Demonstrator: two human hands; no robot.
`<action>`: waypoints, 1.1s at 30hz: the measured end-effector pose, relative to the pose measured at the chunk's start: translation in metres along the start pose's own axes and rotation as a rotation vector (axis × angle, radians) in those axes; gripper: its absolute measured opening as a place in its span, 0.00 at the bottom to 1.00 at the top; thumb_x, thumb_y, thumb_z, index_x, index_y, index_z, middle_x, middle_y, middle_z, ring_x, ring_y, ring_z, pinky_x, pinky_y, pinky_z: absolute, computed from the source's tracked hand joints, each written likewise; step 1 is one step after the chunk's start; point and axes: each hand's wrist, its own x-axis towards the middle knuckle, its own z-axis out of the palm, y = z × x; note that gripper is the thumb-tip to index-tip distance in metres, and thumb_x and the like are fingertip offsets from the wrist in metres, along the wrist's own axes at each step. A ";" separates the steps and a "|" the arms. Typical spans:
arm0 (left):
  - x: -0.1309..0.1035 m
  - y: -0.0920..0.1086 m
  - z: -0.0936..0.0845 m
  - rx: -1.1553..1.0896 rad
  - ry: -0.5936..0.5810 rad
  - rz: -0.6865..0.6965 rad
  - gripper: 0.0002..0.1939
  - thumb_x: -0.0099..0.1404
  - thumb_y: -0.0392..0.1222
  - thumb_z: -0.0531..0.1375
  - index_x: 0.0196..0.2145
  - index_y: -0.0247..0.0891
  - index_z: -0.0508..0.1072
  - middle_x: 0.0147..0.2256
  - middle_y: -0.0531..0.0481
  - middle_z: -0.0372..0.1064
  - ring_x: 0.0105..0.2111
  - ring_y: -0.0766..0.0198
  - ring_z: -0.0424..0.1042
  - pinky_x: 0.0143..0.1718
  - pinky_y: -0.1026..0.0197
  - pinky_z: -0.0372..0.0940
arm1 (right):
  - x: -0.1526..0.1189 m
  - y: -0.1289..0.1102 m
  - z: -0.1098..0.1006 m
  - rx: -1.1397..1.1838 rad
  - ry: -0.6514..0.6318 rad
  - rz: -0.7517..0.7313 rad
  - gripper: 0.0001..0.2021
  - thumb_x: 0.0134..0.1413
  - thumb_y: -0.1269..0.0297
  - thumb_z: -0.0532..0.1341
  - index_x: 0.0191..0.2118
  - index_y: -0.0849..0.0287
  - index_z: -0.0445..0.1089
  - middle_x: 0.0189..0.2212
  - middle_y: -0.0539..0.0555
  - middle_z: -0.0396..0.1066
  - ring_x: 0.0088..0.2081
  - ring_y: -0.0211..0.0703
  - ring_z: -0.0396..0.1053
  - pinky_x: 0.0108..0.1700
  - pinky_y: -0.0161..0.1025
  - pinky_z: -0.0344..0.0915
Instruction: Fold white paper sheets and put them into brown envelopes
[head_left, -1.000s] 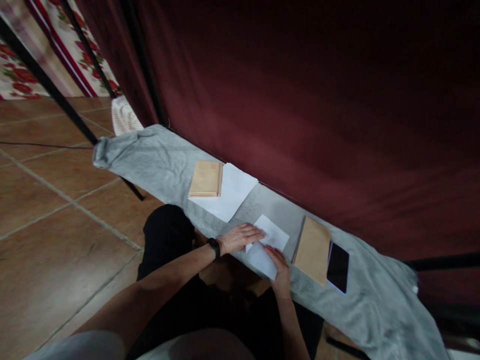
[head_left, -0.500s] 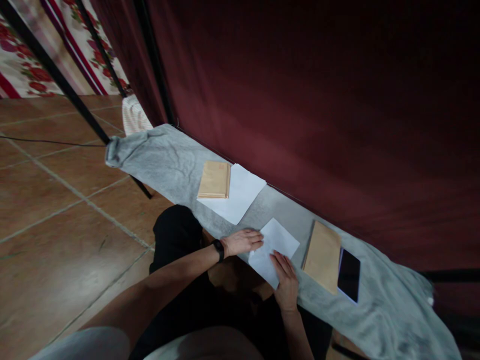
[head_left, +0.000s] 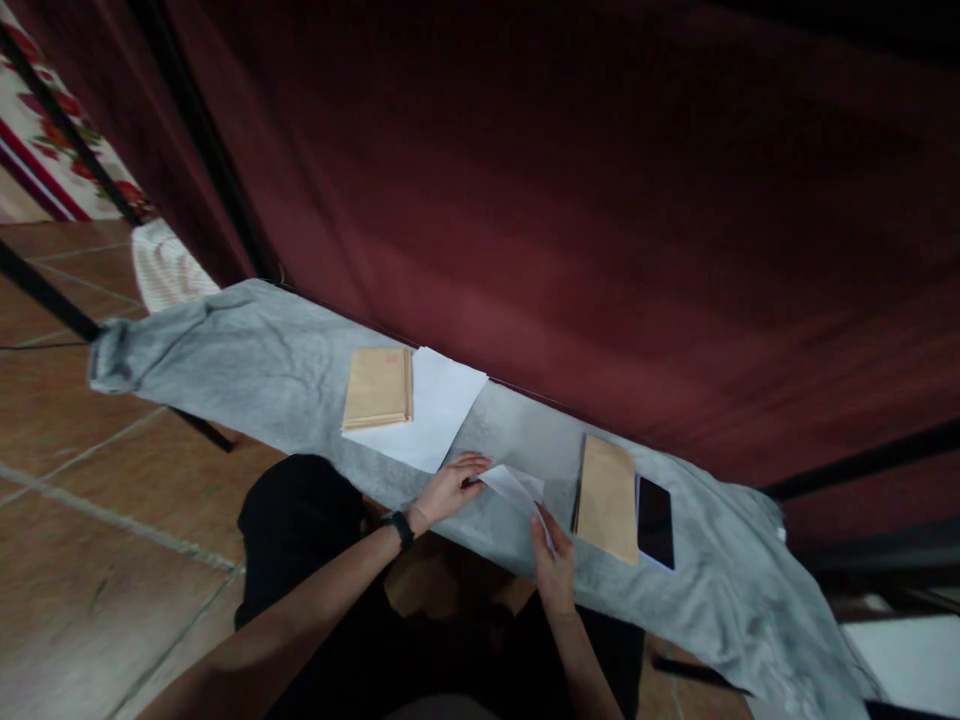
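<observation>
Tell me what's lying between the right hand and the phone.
In the head view, a flat brown envelope lies on the grey cloth between the right hand, which holds white paper, and the phone.

Thin white paper sheet (head_left: 514,487), plain, folded over on itself; at least two layers visible, the rear one showing along the upper right. Reads as a narrow, slanting shape, its near edge tilted up, not flat. Left corner at the fingertips of the left hand (head_left: 452,487); right end pinched between thumb and fingers of the right hand (head_left: 553,558). Position: over the soft grey cloth (head_left: 517,420). Exact fold line unclear; any markings too blurred to tell.
</observation>
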 end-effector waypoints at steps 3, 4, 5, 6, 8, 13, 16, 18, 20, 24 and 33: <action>0.008 0.003 -0.002 -0.170 0.111 -0.197 0.10 0.63 0.46 0.62 0.39 0.38 0.77 0.40 0.47 0.77 0.45 0.56 0.74 0.48 0.55 0.68 | 0.009 -0.021 0.005 0.191 0.148 0.235 0.23 0.56 0.46 0.62 0.44 0.61 0.79 0.42 0.59 0.80 0.46 0.53 0.75 0.49 0.46 0.71; 0.011 0.006 -0.004 -0.220 0.125 -0.269 0.11 0.62 0.48 0.63 0.36 0.38 0.77 0.35 0.49 0.76 0.39 0.58 0.74 0.43 0.57 0.69 | 0.013 -0.027 0.006 0.252 0.196 0.290 0.24 0.54 0.45 0.64 0.43 0.62 0.79 0.41 0.59 0.80 0.45 0.54 0.76 0.47 0.45 0.72; 0.014 0.009 -0.006 -0.267 0.125 -0.330 0.13 0.61 0.50 0.63 0.34 0.37 0.76 0.31 0.51 0.75 0.34 0.60 0.73 0.39 0.59 0.69 | 0.016 -0.032 0.007 0.317 0.243 0.331 0.24 0.53 0.45 0.65 0.44 0.63 0.78 0.41 0.59 0.80 0.45 0.54 0.76 0.46 0.44 0.72; 0.017 0.012 -0.008 -0.310 0.122 -0.373 0.14 0.59 0.52 0.64 0.33 0.37 0.76 0.28 0.53 0.73 0.31 0.62 0.71 0.35 0.61 0.67 | 0.020 -0.036 0.008 0.386 0.285 0.358 0.25 0.51 0.46 0.65 0.47 0.63 0.77 0.42 0.59 0.79 0.46 0.53 0.76 0.44 0.44 0.73; 0.025 0.019 -0.011 -0.376 0.135 -0.411 0.14 0.57 0.52 0.65 0.33 0.37 0.75 0.27 0.54 0.71 0.29 0.63 0.70 0.32 0.63 0.65 | 0.027 -0.039 0.008 0.525 0.341 0.390 0.29 0.49 0.47 0.66 0.53 0.61 0.73 0.45 0.59 0.78 0.48 0.53 0.75 0.42 0.43 0.73; 0.052 0.020 -0.018 -0.420 0.208 -0.383 0.14 0.55 0.46 0.65 0.38 0.36 0.76 0.30 0.52 0.72 0.29 0.64 0.69 0.31 0.64 0.64 | 0.035 -0.028 0.008 0.665 0.376 0.445 0.33 0.42 0.52 0.70 0.56 0.56 0.69 0.47 0.57 0.77 0.46 0.51 0.76 0.39 0.42 0.74; 0.066 0.011 -0.020 -0.239 0.201 -0.324 0.11 0.56 0.39 0.64 0.38 0.36 0.77 0.30 0.52 0.72 0.28 0.64 0.70 0.31 0.63 0.65 | 0.034 -0.014 0.008 0.574 0.344 0.503 0.28 0.39 0.50 0.70 0.47 0.57 0.72 0.41 0.56 0.79 0.40 0.49 0.77 0.35 0.40 0.74; 0.073 0.004 -0.020 -0.111 0.199 -0.281 0.09 0.56 0.34 0.62 0.37 0.36 0.77 0.31 0.52 0.72 0.31 0.63 0.71 0.34 0.61 0.67 | 0.032 -0.005 0.010 0.481 0.288 0.564 0.22 0.37 0.49 0.69 0.38 0.58 0.73 0.32 0.53 0.78 0.31 0.46 0.76 0.31 0.39 0.74; 0.077 -0.002 -0.019 -0.048 0.196 -0.255 0.10 0.56 0.30 0.61 0.37 0.38 0.77 0.33 0.50 0.72 0.35 0.61 0.72 0.39 0.59 0.68 | 0.030 0.002 0.014 0.420 0.234 0.620 0.16 0.36 0.51 0.70 0.29 0.57 0.71 0.22 0.50 0.74 0.23 0.43 0.72 0.26 0.39 0.72; 0.080 -0.010 -0.012 0.020 0.164 -0.215 0.14 0.56 0.26 0.60 0.38 0.39 0.77 0.39 0.48 0.72 0.43 0.57 0.73 0.51 0.51 0.67 | 0.027 0.009 0.022 0.406 0.154 0.690 0.12 0.40 0.55 0.69 0.20 0.55 0.68 0.17 0.50 0.72 0.16 0.39 0.67 0.19 0.36 0.68; 0.064 0.002 0.015 0.467 0.117 0.022 0.25 0.65 0.25 0.51 0.56 0.39 0.70 0.68 0.41 0.50 0.67 0.51 0.53 0.66 0.43 0.53 | 0.026 0.004 0.013 0.545 0.095 0.761 0.14 0.41 0.54 0.70 0.26 0.60 0.72 0.28 0.60 0.79 0.26 0.44 0.76 0.29 0.39 0.74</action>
